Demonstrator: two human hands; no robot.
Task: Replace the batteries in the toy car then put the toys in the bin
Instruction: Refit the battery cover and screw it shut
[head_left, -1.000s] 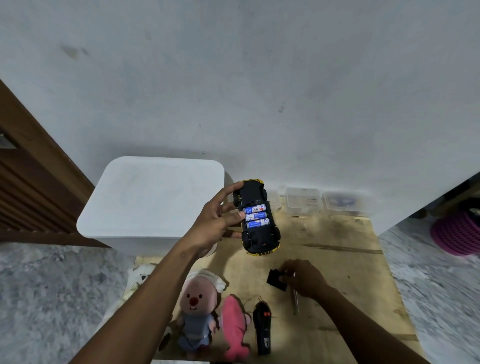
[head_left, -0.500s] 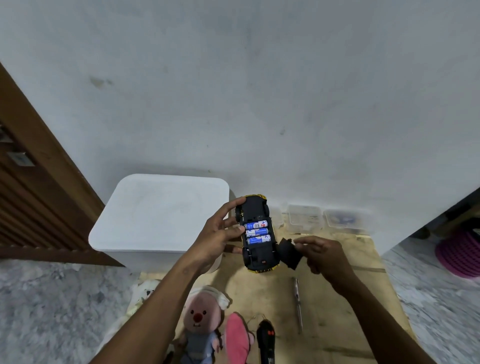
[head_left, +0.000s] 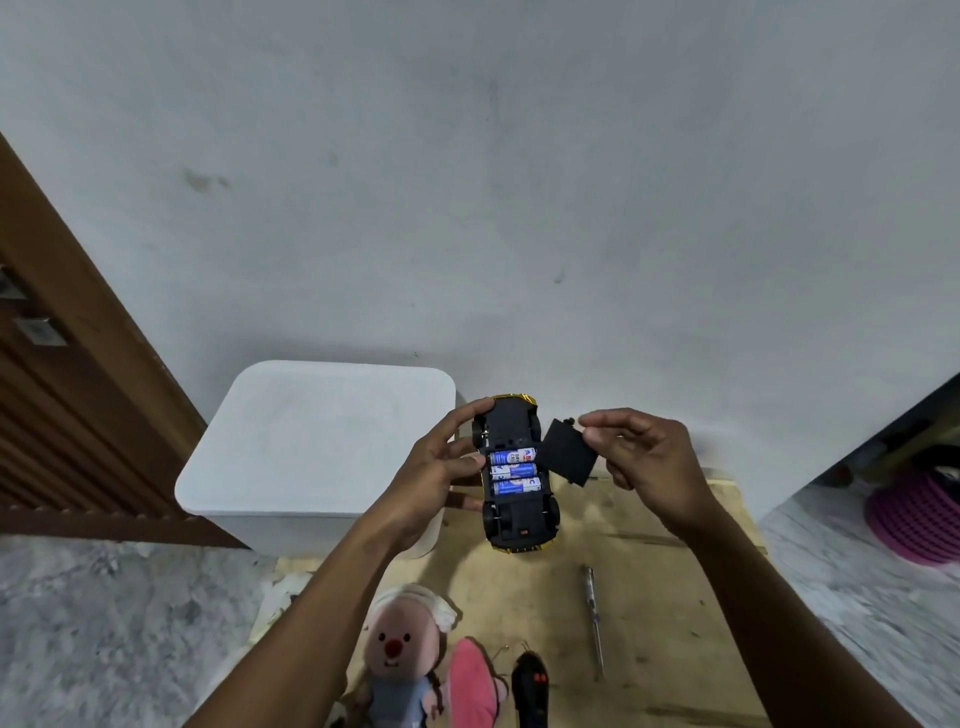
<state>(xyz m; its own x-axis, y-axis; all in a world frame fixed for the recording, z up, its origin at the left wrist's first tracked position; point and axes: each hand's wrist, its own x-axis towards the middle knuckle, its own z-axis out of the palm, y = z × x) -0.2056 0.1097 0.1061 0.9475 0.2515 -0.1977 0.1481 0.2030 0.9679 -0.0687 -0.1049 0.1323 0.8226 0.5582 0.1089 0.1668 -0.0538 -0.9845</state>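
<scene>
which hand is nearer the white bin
Left. The left hand, holding the toy car, is by the right edge of the white bin; the right hand, pinching the black cover, is farther right, beyond the car.

A pale, scuffed plywood board (head_left: 665, 597) lies flat on a grey mottled floor (head_left: 104, 623), its far edge at the wall; on its near part a beaver-like plush toy (head_left: 397, 654) lies face up, with a pink plush toy (head_left: 470, 686) just beside it on the right; a black remote control (head_left: 530, 686) lies next to that; a slim screwdriver (head_left: 595, 618) lies apart, further right, pointing away; a white lidded bin (head_left: 322, 441) stands at the board's far left corner; a pink coiled thing (head_left: 919, 514) sits on the floor at far right.
</scene>
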